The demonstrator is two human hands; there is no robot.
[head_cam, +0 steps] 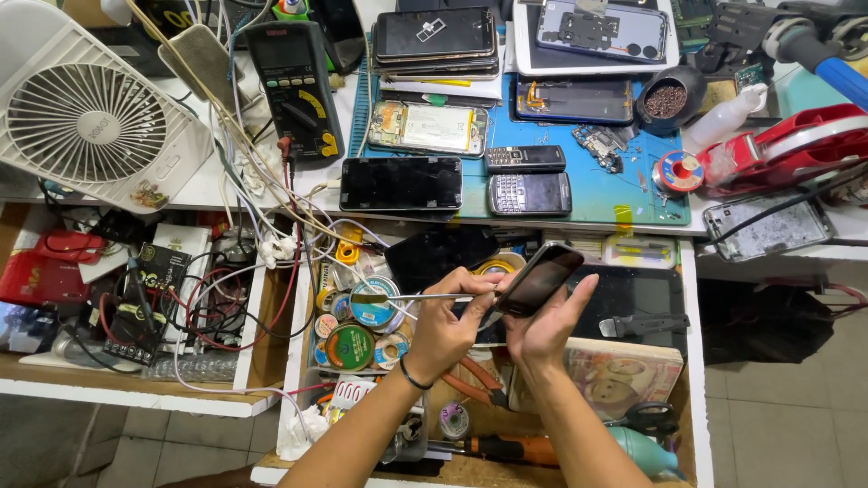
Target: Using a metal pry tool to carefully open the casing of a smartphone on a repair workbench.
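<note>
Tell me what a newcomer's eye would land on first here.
At centre, the right hand tilts a dark phone while the left hand works thin tweezers at its edge, over an open, cluttered drawer. A white fan fills the top left; more phones lie on the blue mat above.

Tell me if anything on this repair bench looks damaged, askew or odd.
Several phones lie opened: one on the blue mat with its back off, showing the battery. A tangle of wires spills off the bench into the drawer. The right hand holds a phone tilted; the left hand holds a thin metal tool.
</note>
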